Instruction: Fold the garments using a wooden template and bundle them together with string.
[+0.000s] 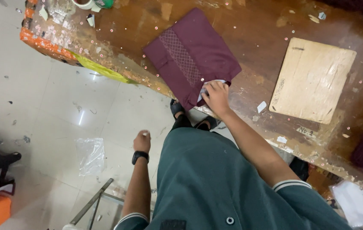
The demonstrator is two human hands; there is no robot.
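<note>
Worn wooden worktop (258, 38) carries folded maroon garment (192, 55) at 12 o'clock, judged soft, light, best taken at its near edge; right hand (216, 96) grip presses flat there, left hand (142, 141) grip curled closed, apparently pinching something small and pale.

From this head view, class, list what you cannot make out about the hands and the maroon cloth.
- Right hand: its palm side on the folded maroon cloth is hidden beneath it.
- White slip under the fingers: mostly covered.
- Left hand: closed fist, the small pale item in it too small to identify.
- Cup: cut off by top edge.
</note>
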